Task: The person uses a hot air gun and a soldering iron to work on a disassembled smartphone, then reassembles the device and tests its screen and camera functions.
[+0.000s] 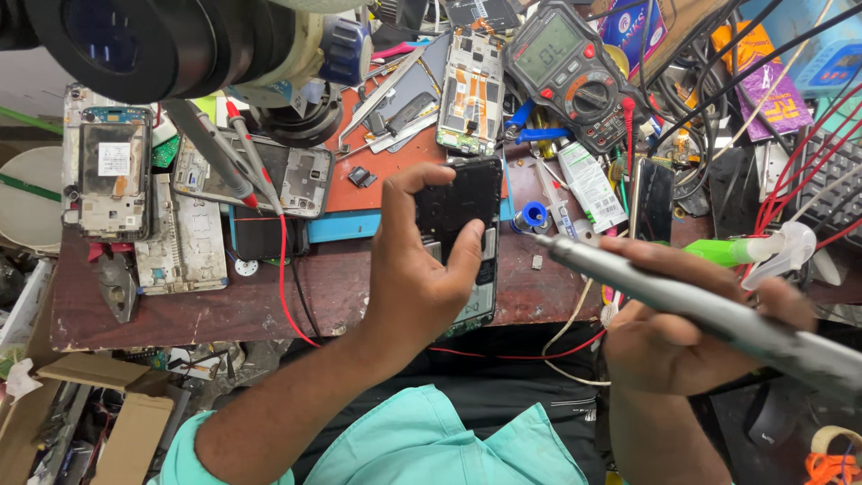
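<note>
The left hand (417,269) was raised, fingers curled in a grip — the right hand (682,337) clenched, thumb up top.

L hand (415,278) grips phone (456,208), R hand (669,337) (screwdriver (709,310))

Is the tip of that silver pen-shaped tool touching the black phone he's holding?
Apart. The head view shows brown desk between the tool's tip and the black phone, which the left hand grips; the right hand holds the tool.

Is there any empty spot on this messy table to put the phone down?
Bare wood lies along the near edge, between the grey phone frames and the left hand, crossed by a red wire. Further back, around the multimeter, it is crowded.
</note>
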`<state>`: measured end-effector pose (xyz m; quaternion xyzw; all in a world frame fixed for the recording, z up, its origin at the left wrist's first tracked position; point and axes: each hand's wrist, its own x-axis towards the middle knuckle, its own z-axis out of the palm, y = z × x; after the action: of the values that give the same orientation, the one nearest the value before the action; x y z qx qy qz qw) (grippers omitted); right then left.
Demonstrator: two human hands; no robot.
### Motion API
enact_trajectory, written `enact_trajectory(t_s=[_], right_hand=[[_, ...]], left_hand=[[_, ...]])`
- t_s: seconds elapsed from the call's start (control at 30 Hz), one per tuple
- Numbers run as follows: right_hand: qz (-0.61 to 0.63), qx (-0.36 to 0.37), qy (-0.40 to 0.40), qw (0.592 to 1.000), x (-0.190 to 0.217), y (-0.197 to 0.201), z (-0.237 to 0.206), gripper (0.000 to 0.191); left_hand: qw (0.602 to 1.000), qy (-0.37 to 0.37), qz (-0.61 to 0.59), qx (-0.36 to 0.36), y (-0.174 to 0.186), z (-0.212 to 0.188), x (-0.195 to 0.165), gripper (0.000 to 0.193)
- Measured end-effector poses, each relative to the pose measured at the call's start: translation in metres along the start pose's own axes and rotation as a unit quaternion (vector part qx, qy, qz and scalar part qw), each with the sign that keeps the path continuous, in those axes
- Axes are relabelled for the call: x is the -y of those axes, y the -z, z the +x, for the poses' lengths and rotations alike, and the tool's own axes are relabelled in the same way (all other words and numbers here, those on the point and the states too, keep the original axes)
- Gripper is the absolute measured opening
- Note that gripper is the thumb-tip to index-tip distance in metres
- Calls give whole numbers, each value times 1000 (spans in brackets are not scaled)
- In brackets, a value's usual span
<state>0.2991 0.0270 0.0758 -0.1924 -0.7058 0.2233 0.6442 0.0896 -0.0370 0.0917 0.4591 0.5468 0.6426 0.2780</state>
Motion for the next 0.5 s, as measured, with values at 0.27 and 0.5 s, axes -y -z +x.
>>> enact_trajectory(t_s=[0.27,0.5], right_hand=[[-49,-68,-26,996,-6,16,0,54],[-56,-73,-11,996,-11,23,3,53]], left_hand=[[996,88,-27,-6,6,8,12,55],[960,250,-67,107,-15,-7,22,70]])
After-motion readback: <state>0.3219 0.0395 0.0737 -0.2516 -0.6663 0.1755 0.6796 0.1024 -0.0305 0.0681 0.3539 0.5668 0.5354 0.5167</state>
